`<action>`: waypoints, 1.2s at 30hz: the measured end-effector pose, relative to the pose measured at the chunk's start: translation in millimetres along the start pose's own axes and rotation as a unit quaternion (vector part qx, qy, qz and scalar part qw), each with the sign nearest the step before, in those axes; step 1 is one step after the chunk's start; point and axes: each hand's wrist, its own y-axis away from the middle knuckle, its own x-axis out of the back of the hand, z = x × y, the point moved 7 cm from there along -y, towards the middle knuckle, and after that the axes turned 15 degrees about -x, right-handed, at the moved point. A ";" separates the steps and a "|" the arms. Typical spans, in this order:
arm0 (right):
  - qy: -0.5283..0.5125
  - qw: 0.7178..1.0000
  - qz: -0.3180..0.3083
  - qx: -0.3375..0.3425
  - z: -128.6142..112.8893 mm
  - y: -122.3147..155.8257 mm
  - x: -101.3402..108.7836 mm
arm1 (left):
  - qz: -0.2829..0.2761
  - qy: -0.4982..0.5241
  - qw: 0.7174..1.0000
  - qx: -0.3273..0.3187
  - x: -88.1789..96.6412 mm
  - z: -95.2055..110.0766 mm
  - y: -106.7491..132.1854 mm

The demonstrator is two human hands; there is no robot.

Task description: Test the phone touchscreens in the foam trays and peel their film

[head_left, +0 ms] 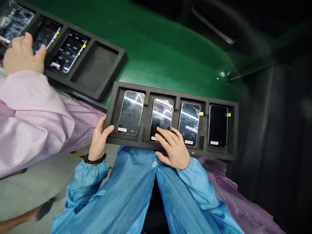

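Left hand (98,143) clamped on end of foam tray (170,95), thumb on top; right hand (173,151), fingers (167,135) spread on near edge, grip unclear; four phones (161,117) in slots; tray at edge of green desk (156,55); co-worker's hand (23,55), pink sleeve (36,120), on second tray (97,70).

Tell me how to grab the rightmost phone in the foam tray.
Come from above and pinch the long edges of the phone, starting at the yellow tab; it lies flat, screen up, sunk in the foam tray.
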 end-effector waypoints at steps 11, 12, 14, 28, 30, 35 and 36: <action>0.005 0.999 -0.032 -0.002 1.0 2.1 -4.6 | -0.025 -0.091 0.995 -0.034 2.7 8.7 -3.4; 0.009 0.999 -0.032 0.000 0.6 2.1 -4.7 | -0.026 -0.109 0.993 -0.031 2.9 9.2 -3.5; 0.019 0.999 -0.033 0.000 0.0 1.8 -4.9 | -0.032 -0.152 0.988 -0.025 3.5 10.6 -4.3; 0.013 0.999 -0.029 -0.014 0.9 1.4 -4.3 | -0.047 -0.216 0.975 -0.035 3.2 16.5 -6.0; 0.005 1.000 -0.016 -0.017 1.7 1.7 -2.5 | -0.048 -0.190 0.980 -0.032 3.3 15.9 -6.1; -0.006 1.000 0.002 -0.011 2.3 3.4 -0.9 | -0.058 -0.168 0.984 -0.025 2.9 16.4 -5.2; -0.002 1.000 0.002 -0.011 1.9 3.4 -1.0 | -0.062 -0.183 0.981 -0.027 2.4 17.2 -5.2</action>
